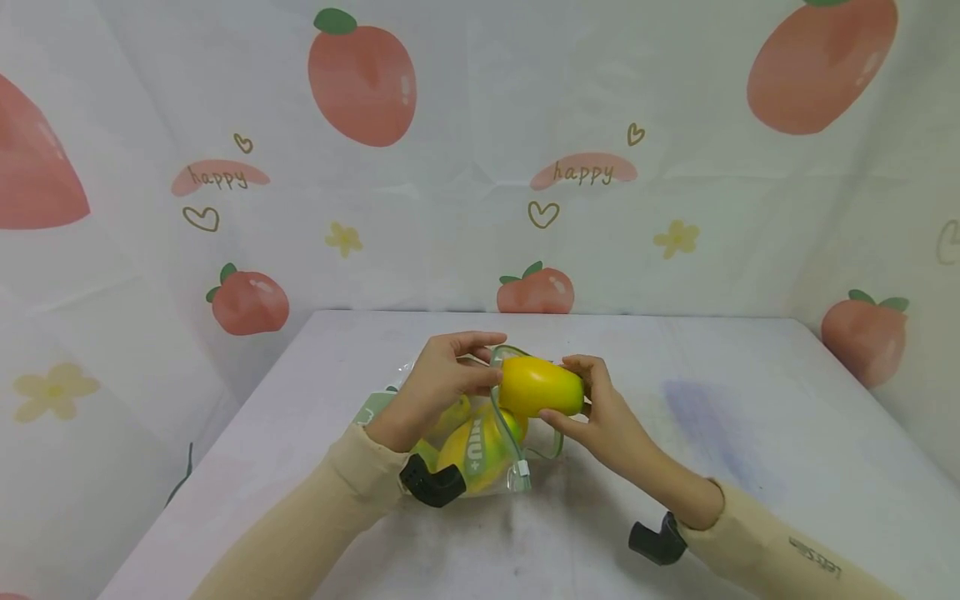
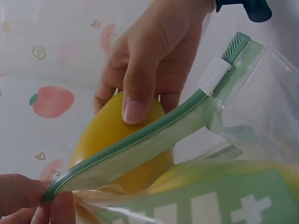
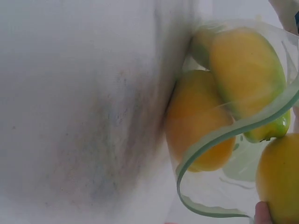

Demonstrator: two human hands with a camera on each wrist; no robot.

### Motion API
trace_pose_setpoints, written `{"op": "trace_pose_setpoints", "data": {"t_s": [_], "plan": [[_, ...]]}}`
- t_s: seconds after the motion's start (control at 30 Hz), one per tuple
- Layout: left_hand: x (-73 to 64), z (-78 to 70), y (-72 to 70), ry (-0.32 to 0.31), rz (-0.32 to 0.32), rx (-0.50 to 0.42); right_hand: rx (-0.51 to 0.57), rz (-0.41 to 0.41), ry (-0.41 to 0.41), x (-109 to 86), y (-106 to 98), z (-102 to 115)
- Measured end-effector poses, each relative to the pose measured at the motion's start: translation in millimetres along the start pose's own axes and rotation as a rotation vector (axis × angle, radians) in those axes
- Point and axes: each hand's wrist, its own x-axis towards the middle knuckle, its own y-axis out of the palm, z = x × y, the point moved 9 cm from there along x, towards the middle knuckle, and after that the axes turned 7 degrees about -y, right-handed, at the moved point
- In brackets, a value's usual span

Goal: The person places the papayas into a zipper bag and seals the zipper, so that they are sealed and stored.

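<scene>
A yellow mango (image 1: 540,387) with a green end is gripped by my right hand (image 1: 609,417), thumb below and fingers above. It lies at the mouth of a clear zip bag (image 1: 476,450) with green trim and lettering. My left hand (image 1: 438,379) pinches the bag's rim, and in the left wrist view its fingertips (image 2: 21,193) hold the green edge strip (image 2: 140,137). Through the right wrist view, the bag's mouth gapes, with yellow-green mangoes (image 3: 201,116) lying inside. The held mango (image 3: 282,177) shows there at the lower right.
A white zip slider (image 1: 522,468) sits at the near end of the bag's strip. The bag rests on a white table (image 1: 720,375) with a bluish smudge on its right. Behind it hangs a fruit-printed cloth (image 1: 465,208).
</scene>
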Motion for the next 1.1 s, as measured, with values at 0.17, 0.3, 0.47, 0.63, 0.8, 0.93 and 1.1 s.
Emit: {"op": "trace_pose_setpoints", "data": {"t_s": [0.17, 0.3, 0.47, 0.63, 0.8, 0.93, 1.1], "plan": [[0.2, -1.6, -1.1, 0.001, -0.008, -0.006, 0.068, 0.004, 0.014, 1.3, 2, -1], [0.1, -2.4, -2.2, -0.007, -0.012, -0.008, 0.067, 0.000, -0.008, 1.9, 1, 2], [0.7, -1.4, -1.9, -0.026, -0.010, -0.005, 0.056, -0.018, -0.014, 3.5, -1, 3], [1.6, -1.4, -2.1, -0.025, -0.016, -0.004, 0.064, -0.055, 0.003, 4.5, -4, 0], [2.5, -3.2, -2.3, -0.022, -0.017, 0.006, 0.175, -0.028, 0.043, 6.1, 1, -2], [3.1, -4.5, -2.4, -0.020, -0.018, 0.018, 0.207, 0.018, 0.040, 7.8, 9, -3], [3.5, -5.5, -2.2, -0.010, -0.013, 0.017, 0.163, 0.078, -0.036, 9.3, 19, 1]]}}
